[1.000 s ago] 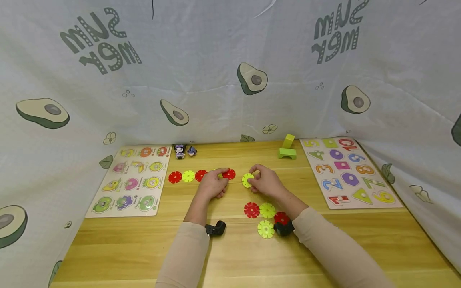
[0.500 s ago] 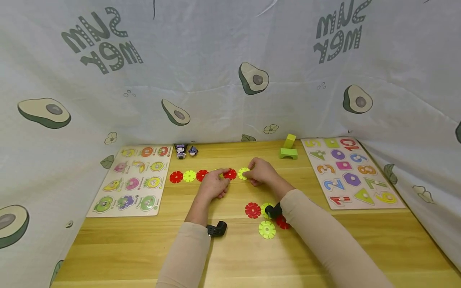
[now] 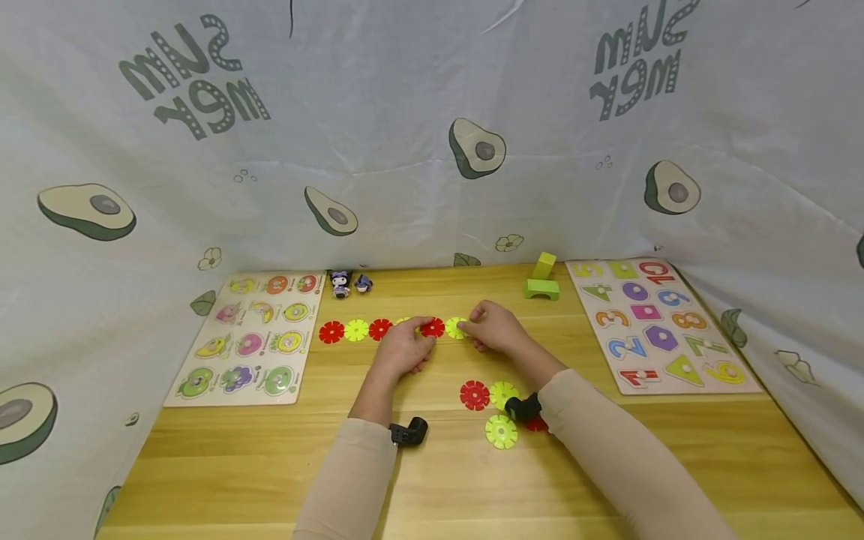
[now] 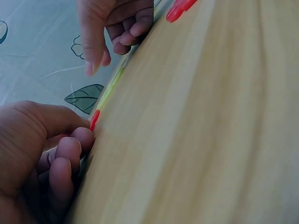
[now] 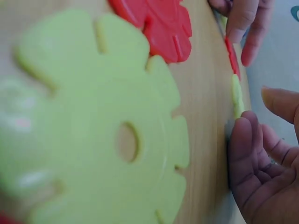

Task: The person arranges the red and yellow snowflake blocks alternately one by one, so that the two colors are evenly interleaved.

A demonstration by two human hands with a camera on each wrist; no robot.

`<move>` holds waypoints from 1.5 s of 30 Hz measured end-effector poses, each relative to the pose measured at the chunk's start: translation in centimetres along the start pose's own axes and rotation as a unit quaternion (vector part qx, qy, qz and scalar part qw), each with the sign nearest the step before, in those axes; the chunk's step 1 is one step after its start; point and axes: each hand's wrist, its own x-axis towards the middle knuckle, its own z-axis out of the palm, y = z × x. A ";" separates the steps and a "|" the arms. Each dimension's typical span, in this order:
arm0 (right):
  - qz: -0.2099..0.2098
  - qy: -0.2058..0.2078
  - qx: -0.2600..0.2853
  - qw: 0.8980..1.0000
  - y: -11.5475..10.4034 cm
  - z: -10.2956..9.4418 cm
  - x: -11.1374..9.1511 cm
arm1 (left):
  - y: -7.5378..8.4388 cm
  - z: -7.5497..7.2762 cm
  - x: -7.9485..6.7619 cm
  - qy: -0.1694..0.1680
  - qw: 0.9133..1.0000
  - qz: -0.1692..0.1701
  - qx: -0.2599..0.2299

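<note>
Since a second ago, the yellow disc [image 3: 455, 328] has come to the right end, just beside the red disc [image 3: 433, 328]. Right hand [image 3: 499, 328]: thumb spread from fingertips. Left hand [image 3: 403, 348] touches red; pinching, we can't tell. We'd steady red, nudge yellow flat. Glossy, plastic-looking, notched rims.

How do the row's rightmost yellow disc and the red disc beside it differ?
The yellow disc ends the row; the red disc sits inside it. From the head, the right hand overlaps the yellow disc's right side; the left hand, the red disc's left. Both are round and notched.
</note>
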 end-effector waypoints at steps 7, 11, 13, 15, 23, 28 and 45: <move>-0.043 -0.056 0.019 0.997 0.6 -0.4 -3.7 | 0.3 1.5 0.2 -0.010 0.998 0.059 -0.010; -0.079 -0.079 -0.001 0.994 1.0 -0.6 -5.9 | 0.8 2.5 0.7 -0.023 0.997 0.072 -0.002; -0.090 -0.088 -0.016 0.992 1.2 -0.8 -6.7 | 1.1 2.7 0.9 -0.024 0.997 0.065 0.017; -0.100 -0.097 -0.039 0.990 1.5 -0.9 -7.4 | 1.4 2.7 1.2 -0.023 0.998 0.055 0.037; -0.133 -0.115 -0.119 0.977 2.5 -0.2 -8.6 | 1.8 2.7 1.7 -0.025 0.997 0.034 0.071; -0.115 -0.105 -0.127 0.980 2.4 0.2 -8.8 | 2.0 3.0 1.9 -0.026 0.996 0.036 0.081; -0.082 -0.032 -0.029 0.996 2.3 -1.7 -6.9 | 2.2 3.2 1.7 -0.014 0.996 0.016 0.082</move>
